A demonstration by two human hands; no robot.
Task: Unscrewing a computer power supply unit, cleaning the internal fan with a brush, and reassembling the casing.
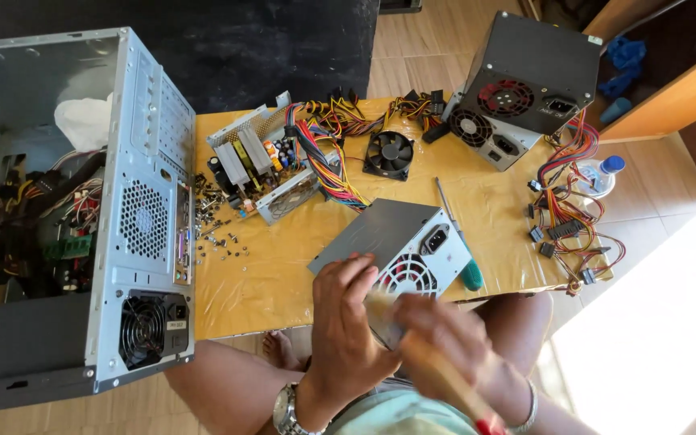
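A grey power supply box (388,234) with a round fan grille lies tilted at the near edge of the low table (275,282). My left hand (348,322) grips its near corner. My right hand (445,334) is blurred with motion and holds a wooden-handled brush (437,366) against the box's grille side. A green-handled screwdriver (461,250) lies just right of the box.
An open computer case (82,209) stands at the left. An opened power supply (263,165) with coloured wires, loose screws (215,229), a black fan (388,153), two stacked power supplies (517,89) and a cable bundle (569,217) lie on the table.
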